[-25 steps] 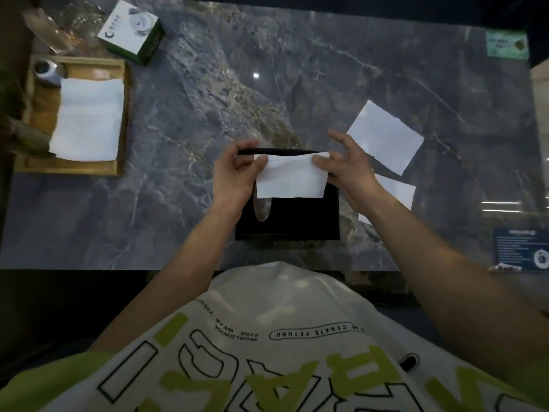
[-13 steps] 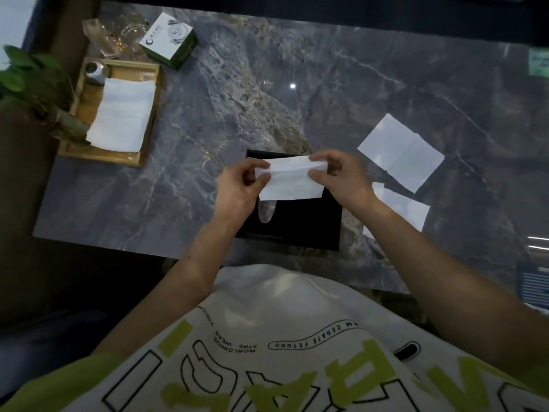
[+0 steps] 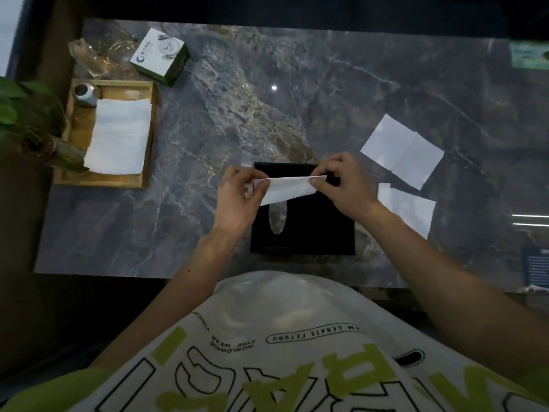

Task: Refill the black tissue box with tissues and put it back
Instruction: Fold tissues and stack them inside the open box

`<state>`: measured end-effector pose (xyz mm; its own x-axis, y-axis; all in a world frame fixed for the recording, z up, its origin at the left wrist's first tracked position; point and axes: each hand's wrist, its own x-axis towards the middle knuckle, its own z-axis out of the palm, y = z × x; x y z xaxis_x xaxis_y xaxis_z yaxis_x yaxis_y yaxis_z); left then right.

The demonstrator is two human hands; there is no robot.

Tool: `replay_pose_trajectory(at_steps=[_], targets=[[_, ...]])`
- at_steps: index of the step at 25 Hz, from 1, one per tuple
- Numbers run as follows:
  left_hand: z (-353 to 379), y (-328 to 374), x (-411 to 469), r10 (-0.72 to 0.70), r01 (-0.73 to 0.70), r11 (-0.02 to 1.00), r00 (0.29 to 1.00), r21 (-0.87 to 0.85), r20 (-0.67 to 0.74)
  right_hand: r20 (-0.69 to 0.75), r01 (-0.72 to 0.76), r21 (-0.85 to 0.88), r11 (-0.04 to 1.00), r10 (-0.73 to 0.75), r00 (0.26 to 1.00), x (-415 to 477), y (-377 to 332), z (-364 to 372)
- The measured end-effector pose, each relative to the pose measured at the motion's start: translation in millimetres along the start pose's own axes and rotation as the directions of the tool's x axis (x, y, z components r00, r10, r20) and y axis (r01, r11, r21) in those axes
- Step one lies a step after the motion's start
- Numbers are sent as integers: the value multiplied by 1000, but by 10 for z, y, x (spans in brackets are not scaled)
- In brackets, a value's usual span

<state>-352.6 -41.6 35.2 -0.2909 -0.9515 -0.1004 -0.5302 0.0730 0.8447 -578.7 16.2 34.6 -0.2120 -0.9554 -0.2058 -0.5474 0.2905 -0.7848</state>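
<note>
Two hands pinch one tissue [image 3: 286, 190] | left hand [image 3: 239, 200], right hand [image 3: 346, 185] at its ends | limp, tears easily; grip folded edges | above black tissue box [image 3: 315, 230]

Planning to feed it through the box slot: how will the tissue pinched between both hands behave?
Probably floppy: the tissue sags below where the left hand and right hand pinch it. Likely very light, since two pinches alone carry it. Might crumple if pushed.
</note>
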Motion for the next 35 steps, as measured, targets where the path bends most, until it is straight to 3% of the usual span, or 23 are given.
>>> replay_pose_trajectory(at_steps=[3,10,15,19,22,26,31,35], targets=[[-132,-140,71,57,-56,998,996,-11,71,62,31,101,994,-38,997,17,-105,71],[-281,-268,17,-79,166,964,924,-206,374,227,29,115,993,-54,972,19,-356,120],[-294,-199,11,-2,208,920,851,-333,526,355,-2,139,990,-48,934,45,-476,109],[-228,-243,-42,-75,297,862,877,-411,475,398,-218,319,922,78,914,-2,-420,151],[-166,-322,-96,-198,376,820,894,-431,403,505,-442,470,764,178,844,-119,-259,230],[-45,-404,-147,-319,449,807,878,-384,356,466,-521,614,593,260,845,-251,-122,385],[84,-389,-193,-413,504,794,858,-342,305,385,-526,570,631,360,850,-282,-60,518],[85,-406,-218,-384,433,886,886,-165,262,283,-476,455,753,384,879,-220,-44,589]])
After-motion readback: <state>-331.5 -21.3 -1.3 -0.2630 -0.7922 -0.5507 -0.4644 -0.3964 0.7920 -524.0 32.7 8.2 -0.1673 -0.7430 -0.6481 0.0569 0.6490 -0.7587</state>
